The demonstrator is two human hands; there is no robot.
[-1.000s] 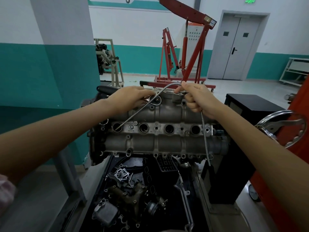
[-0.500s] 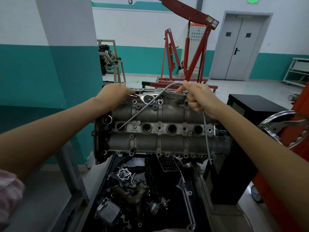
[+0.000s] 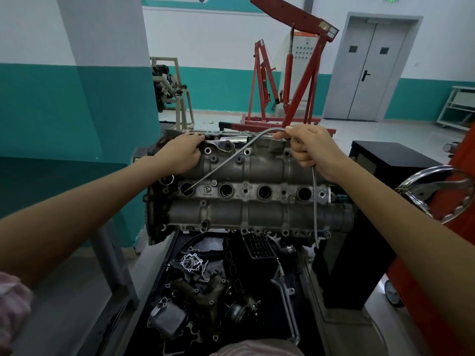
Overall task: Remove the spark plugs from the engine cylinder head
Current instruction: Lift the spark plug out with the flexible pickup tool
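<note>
Cylinder head (image 3: 246, 199) at picture centre, its long axis running from 9 to 3 o'clock, with four plug wells in a row across the middle. No spark plug can be made out inside any well. A flexible metal wand (image 3: 226, 161) enters the first well (image 3: 186, 189), the one at 9 o'clock of the row, rises toward 1 o'clock, arches over, and hangs down past the head's 3 o'clock end.

Right hand (image 3: 312, 150), at 1 o'clock of the head: fingers curled round the wand, thumb and forefinger pinching it at the top of the arch.

Left hand (image 3: 181, 154), at 11 o'clock: palm down on the head's upper surface, fingers extended and hooked over the far edge, holding nothing else.

At 6 o'clock, below the head, a black tray (image 3: 154, 291) holds loose engine parts. At 12 o'clock, well behind, a red engine hoist (image 3: 303, 73). At 3 o'clock, a black box (image 3: 385, 160) beside the stand.
</note>
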